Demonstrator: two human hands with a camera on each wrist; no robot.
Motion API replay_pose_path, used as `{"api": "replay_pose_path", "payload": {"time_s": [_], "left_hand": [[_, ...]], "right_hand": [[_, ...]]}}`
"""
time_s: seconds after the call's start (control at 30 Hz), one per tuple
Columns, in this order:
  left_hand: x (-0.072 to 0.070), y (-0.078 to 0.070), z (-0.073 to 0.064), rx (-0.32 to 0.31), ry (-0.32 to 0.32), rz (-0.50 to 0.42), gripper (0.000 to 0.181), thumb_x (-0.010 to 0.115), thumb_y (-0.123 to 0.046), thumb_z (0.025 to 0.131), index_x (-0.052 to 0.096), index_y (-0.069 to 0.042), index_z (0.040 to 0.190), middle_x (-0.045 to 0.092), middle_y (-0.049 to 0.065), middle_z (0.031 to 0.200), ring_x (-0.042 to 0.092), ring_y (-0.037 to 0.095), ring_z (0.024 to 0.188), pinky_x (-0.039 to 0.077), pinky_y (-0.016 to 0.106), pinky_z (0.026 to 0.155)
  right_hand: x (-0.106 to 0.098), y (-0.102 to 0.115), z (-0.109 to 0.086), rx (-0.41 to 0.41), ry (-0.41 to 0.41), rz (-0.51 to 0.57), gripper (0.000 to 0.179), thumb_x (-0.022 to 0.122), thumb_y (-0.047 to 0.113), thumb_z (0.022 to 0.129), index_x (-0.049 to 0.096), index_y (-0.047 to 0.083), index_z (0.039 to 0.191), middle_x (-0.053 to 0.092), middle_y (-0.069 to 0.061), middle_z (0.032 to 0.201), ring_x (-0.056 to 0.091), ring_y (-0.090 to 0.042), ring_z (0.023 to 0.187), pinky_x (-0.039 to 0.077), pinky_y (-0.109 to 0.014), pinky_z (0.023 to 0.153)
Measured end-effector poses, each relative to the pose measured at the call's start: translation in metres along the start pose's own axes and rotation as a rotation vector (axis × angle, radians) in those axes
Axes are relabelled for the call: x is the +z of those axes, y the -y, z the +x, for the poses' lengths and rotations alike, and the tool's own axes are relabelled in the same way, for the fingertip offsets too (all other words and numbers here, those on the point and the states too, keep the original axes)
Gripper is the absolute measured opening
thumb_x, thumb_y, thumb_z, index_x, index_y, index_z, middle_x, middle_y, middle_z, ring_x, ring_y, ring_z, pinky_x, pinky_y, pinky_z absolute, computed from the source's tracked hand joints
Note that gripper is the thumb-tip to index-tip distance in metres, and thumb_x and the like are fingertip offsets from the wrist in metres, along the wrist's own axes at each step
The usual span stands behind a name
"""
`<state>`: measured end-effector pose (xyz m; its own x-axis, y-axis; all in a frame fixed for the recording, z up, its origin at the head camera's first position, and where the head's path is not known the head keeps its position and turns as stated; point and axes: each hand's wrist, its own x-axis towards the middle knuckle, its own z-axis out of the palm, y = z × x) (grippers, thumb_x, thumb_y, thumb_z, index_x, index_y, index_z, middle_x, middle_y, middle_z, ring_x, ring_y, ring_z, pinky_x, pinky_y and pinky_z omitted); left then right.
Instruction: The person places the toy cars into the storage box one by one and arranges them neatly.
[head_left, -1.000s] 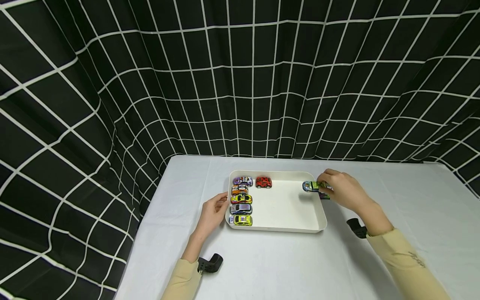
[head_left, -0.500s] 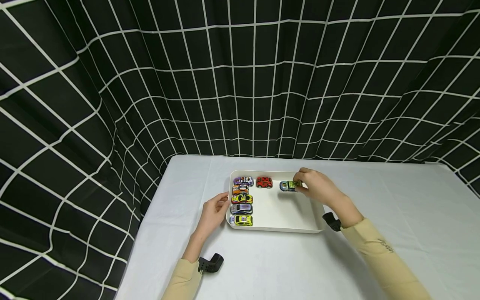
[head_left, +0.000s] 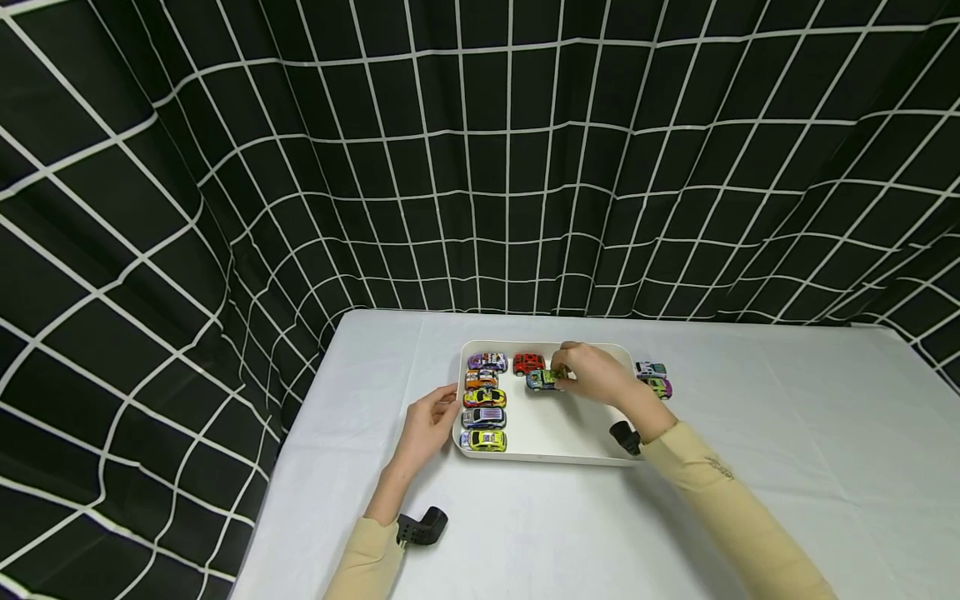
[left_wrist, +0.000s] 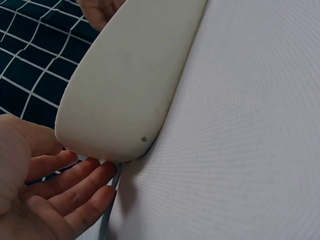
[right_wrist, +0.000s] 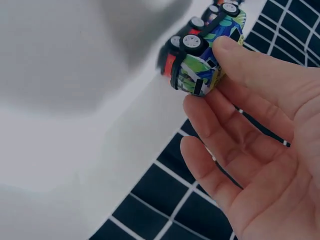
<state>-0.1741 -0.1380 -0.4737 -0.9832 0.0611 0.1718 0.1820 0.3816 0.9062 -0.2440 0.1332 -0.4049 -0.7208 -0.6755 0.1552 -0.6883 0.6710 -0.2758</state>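
Note:
A white tray [head_left: 555,457] lies on the table. Thumb and fingers of my right hand [head_left: 592,372] pinch a blue-green toy car [head_left: 542,380] over the tray, just in front of a red toy car [head_left: 528,363]. In the right wrist view, that car [right_wrist: 197,70] shows its wheels, with the thumb against its side. My left hand [head_left: 429,427] rests against the tray's left end. Its fingers lie loosely extended along the outer wall [left_wrist: 110,100] in the left wrist view. Several toy cars, among them a yellow one [head_left: 483,441], form a column along the tray's left side.
Right of the tray, a teal toy car [head_left: 650,368] and a green-and-purple toy car [head_left: 660,387] sit on the white tablecloth [head_left: 787,400]. A black curtain [head_left: 487,167] with white grid lines hangs behind and to the left.
My right hand has carried the blue-green toy car leftward from the tray's right edge to beside the red one. The two cars at right have come into view. My left hand stays put.

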Motion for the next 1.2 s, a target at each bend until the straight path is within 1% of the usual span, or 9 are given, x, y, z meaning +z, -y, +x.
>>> {"api": "replay_pose_path", "payload": {"time_s": [0.17, 0.27, 0.53, 0.63, 0.97, 1.2], "left_hand": [[0.0, 0.001, 0.0, -0.005, 0.0, 0.0, 0.032, 0.056, -0.004, 0.091, 0.055, 0.007, 0.122, 0.063, 0.017, 0.104, 0.064, 0.026, 0.091, 0.054, 0.025, 0.076], [0.001, 0.002, 0.0, -0.012, 0.002, -0.004, 0.032, 0.056, -0.004, 0.091, 0.055, 0.006, 0.122, 0.063, 0.017, 0.104, 0.064, 0.026, 0.091, 0.054, 0.024, 0.076], [0.002, 0.001, 0.0, -0.009, -0.002, -0.01, 0.032, 0.056, -0.004, 0.091, 0.056, 0.005, 0.121, 0.063, 0.018, 0.104, 0.064, 0.026, 0.091, 0.054, 0.024, 0.076], [0.001, 0.0, 0.0, -0.003, 0.002, -0.01, 0.032, 0.056, -0.004, 0.091, 0.056, 0.006, 0.121, 0.063, 0.018, 0.104, 0.064, 0.026, 0.091, 0.054, 0.024, 0.076], [0.001, 0.0, 0.0, -0.032, 0.001, 0.0, 0.032, 0.056, -0.005, 0.091, 0.056, 0.005, 0.122, 0.063, 0.016, 0.104, 0.064, 0.025, 0.092, 0.054, 0.022, 0.077], [0.0, 0.0, 0.0, -0.005, 0.003, -0.011, 0.032, 0.055, -0.003, 0.091, 0.055, 0.007, 0.121, 0.063, 0.018, 0.104, 0.064, 0.027, 0.091, 0.054, 0.024, 0.076]], "right_hand": [[0.007, 0.003, 0.009, -0.011, 0.045, -0.02, 0.011, 0.076, 0.005, 0.074, 0.066, 0.004, 0.079, 0.062, -0.004, 0.079, 0.056, -0.016, 0.07, 0.049, -0.03, 0.062], [0.01, 0.004, 0.013, 0.001, 0.063, -0.036, 0.013, 0.077, 0.007, 0.073, 0.067, 0.004, 0.08, 0.063, -0.005, 0.08, 0.055, -0.015, 0.07, 0.049, -0.031, 0.063], [0.017, 0.003, 0.016, -0.004, 0.042, -0.061, 0.014, 0.078, 0.008, 0.072, 0.066, 0.005, 0.076, 0.061, -0.004, 0.077, 0.049, -0.012, 0.065, 0.045, -0.03, 0.059], [0.017, 0.003, 0.017, -0.006, 0.036, -0.063, 0.014, 0.079, 0.009, 0.071, 0.066, 0.005, 0.076, 0.062, -0.004, 0.077, 0.05, -0.012, 0.065, 0.046, -0.03, 0.06], [0.022, 0.004, 0.019, 0.021, 0.04, -0.078, 0.014, 0.079, 0.01, 0.072, 0.068, 0.005, 0.079, 0.062, -0.004, 0.079, 0.056, -0.014, 0.068, 0.049, -0.032, 0.062], [0.023, 0.005, 0.02, 0.039, 0.035, -0.096, 0.014, 0.079, 0.011, 0.072, 0.068, 0.005, 0.079, 0.062, -0.003, 0.077, 0.056, -0.014, 0.067, 0.049, -0.034, 0.063]]}}
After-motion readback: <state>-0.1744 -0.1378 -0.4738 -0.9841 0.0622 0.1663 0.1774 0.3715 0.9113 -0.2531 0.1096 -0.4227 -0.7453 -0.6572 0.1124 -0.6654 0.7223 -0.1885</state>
